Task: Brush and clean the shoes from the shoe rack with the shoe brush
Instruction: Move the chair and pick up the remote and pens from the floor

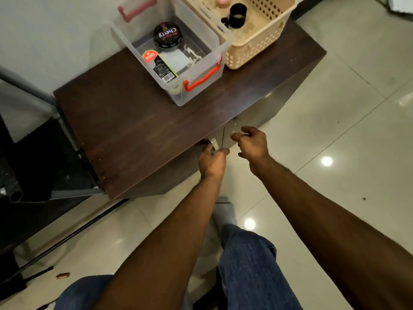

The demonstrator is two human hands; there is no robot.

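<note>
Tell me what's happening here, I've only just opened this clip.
A person stands at a dark wooden cabinet and reaches for its front doors. The left hand grips a metal door handle, while the right hand hovers near the other door with fingers loosely curled, holding nothing. On top sit a clear plastic box with a tin of shoe polish inside and a cream basket. No shoes or brush are in view yet.

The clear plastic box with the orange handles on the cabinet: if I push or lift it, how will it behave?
The clear plastic box probably feels light, since only a polish tin and a small packet lie in it. It may slide easily on the smooth cabinet top. The round tin could shift or roll inside if the box is tilted.
</note>
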